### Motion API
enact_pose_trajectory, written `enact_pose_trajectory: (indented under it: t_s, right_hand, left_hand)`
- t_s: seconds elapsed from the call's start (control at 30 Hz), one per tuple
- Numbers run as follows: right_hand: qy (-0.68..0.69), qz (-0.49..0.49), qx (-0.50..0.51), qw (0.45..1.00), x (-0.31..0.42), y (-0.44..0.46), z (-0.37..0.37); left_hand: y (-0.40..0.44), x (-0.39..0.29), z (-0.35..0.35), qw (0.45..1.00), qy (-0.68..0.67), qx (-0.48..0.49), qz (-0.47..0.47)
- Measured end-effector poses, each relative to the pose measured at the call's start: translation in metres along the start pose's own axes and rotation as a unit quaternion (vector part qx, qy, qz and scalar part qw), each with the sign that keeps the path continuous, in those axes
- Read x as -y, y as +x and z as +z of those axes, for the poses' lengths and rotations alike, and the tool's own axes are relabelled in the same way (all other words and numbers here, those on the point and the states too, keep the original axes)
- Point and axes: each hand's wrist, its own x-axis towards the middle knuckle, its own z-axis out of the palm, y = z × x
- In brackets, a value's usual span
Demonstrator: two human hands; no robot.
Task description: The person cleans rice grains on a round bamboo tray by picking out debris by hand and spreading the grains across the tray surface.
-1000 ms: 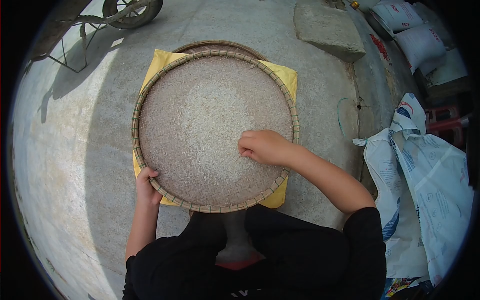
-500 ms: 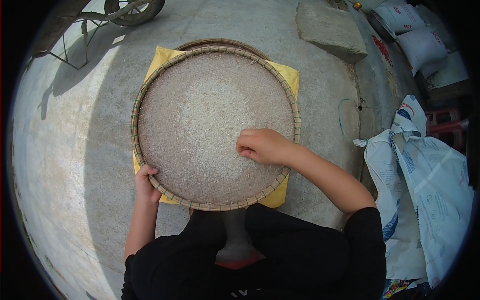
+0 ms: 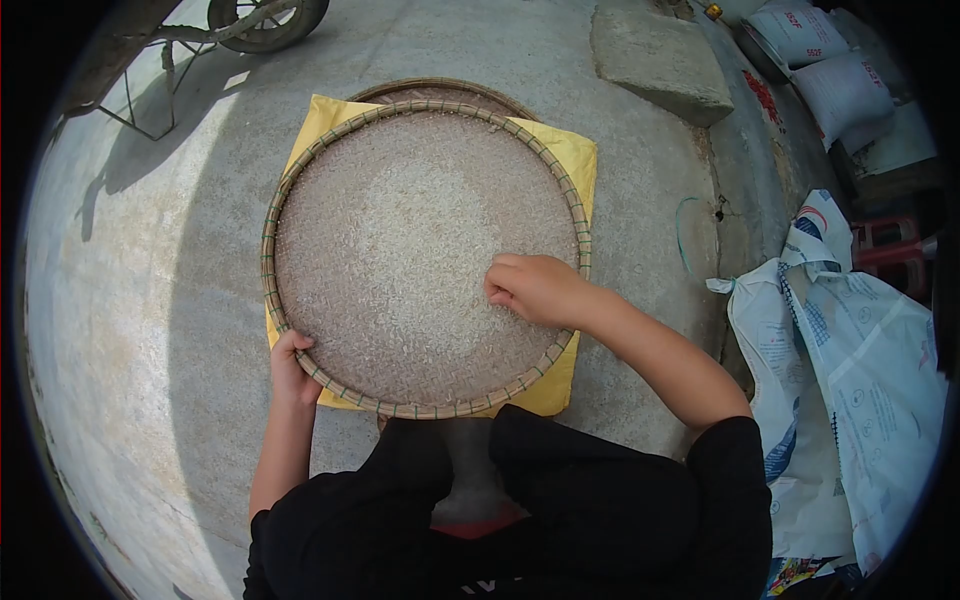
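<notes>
A round woven winnowing basket (image 3: pixel 330 210) with a bound bamboo rim is held over my lap. Pale rice grains (image 3: pixel 425 235) lie spread across it, thickest at the middle. My left hand (image 3: pixel 292 368) grips the rim at the lower left, thumb on top and the other fingers hidden underneath. Over the right part of the grains is my right hand (image 3: pixel 535 288), its fingers curled together in a pinch. Whatever its fingertips hold, if anything, is too small to make out. Beneath the basket, a yellow sack (image 3: pixel 565 160) and a second woven basket (image 3: pixel 440 85) stick out.
Concrete floor (image 3: pixel 640 230) surrounds me. A wheeled cart (image 3: pixel 270 25) stands at the upper left. At the upper right are a concrete ramp block (image 3: pixel 660 65) and filled white sacks (image 3: pixel 845 95). Crumpled white sacks (image 3: pixel 850 400) and a red plastic stool (image 3: pixel 890 255) are on the right.
My right hand has shifted slightly to the right, still pinched. The basket has tilted or moved a little, its far rim lower and its right edge further left. My left hand keeps its grip.
</notes>
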Motion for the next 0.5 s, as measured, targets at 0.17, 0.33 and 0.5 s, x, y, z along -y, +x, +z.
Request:
enact_pose_trajectory:
  t_s: [0.17, 0.33, 0.5]
  right_hand:
    - [0.009, -0.03, -0.019, 0.999, 0.005, 0.003, 0.005]
    - [-0.01, -0.03, 0.015, 0.999, 0.005, 0.011, 0.014]
    - [-0.007, -0.026, 0.019, 0.999, 0.005, 0.01, 0.015]
  left_hand:
    - [0.0, -0.001, 0.0, 1.0, -0.013, 0.003, -0.002]
    - [-0.001, -0.003, 0.002, 1.0, -0.003, -0.005, -0.009]
    - [-0.001, -0.003, 0.004, 1.0, 0.003, -0.004, -0.008]
